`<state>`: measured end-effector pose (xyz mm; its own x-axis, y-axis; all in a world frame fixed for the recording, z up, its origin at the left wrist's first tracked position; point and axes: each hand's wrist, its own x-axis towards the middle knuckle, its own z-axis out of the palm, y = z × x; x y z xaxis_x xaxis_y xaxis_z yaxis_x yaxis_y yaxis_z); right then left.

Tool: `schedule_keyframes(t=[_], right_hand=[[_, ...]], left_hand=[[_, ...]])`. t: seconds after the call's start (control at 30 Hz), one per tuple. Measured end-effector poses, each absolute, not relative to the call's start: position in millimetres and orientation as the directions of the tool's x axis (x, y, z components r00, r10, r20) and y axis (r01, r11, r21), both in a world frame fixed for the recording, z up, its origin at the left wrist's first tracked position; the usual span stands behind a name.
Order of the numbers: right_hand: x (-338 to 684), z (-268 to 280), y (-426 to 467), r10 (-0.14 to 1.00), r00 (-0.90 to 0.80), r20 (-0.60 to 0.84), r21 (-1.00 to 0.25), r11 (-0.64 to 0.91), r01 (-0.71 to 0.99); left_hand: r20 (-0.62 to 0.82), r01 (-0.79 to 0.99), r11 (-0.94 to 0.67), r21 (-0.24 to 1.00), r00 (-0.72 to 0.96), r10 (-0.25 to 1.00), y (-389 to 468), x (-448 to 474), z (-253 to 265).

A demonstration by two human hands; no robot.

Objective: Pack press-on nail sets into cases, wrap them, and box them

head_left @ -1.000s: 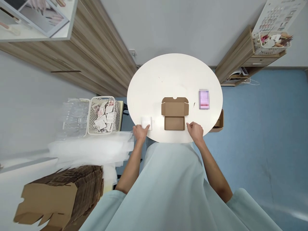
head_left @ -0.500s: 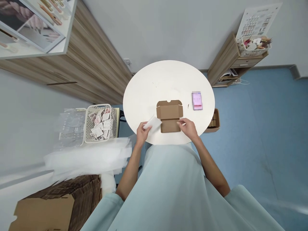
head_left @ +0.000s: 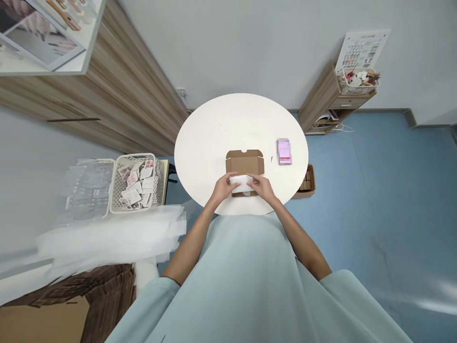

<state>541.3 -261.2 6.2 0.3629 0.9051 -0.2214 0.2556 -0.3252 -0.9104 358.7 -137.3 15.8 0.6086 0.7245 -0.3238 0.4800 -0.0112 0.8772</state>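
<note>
A small white wrapped bundle (head_left: 241,184) is held level between both hands, over the near half of an open brown cardboard box (head_left: 244,165). My left hand (head_left: 223,187) is closed on the bundle's left end, thumb toward me. On its right end my right hand (head_left: 263,186) grips it in the same way. The box lies on the white oval table (head_left: 203,143) with its lid folded back away from me. Most of the box's bottom is hidden by the bundle and my hands. What is inside the wrapping cannot be made out.
A blurred pink-screened phone (head_left: 284,151) lies right of the box. Left of the table stand a white basket of small packets (head_left: 137,183), a stack of white sheets (head_left: 117,236) and flattened cardboard boxes (head_left: 103,295). A brown carton (head_left: 307,183) sits beyond the table's right edge.
The white bundle has moved right, from beside the box to above it. My right hand has left the box's edge and taken hold of the bundle too. The view has shifted slightly.
</note>
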Motion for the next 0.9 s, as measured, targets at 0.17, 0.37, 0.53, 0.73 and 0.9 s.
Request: schedule_keyframes(t=[0.17,0.37,0.53,0.73,0.9], right_hand=[[538,-20,-255,0.84,0.475,-0.262,-0.82,-0.453,0.351],[539,-26,-252,0.827,0.451,-0.335,-0.632,-0.553,0.544],[535,-21,-252,0.804,0.426,-0.415,-0.469,-0.59,0.657],[526,-18,-250,0.818,0.349,-0.457,-0.338,-0.522,0.783],[518,-13,-246,0.817,0.326,-0.476,-0.275,-0.49,0.827]], left_hand=[[-0.306,0.65,0.009,0.76,0.346,0.887,-150,376,-19],[-0.251,0.647,-0.131,0.751,0.464,0.849,-159,380,-40],[-0.274,0.653,-0.2,0.73,0.549,0.79,-164,378,-45],[-0.267,0.704,-0.321,0.633,0.588,0.764,-171,380,-48],[-0.256,0.709,-0.368,0.602,0.608,0.752,-175,385,-48]])
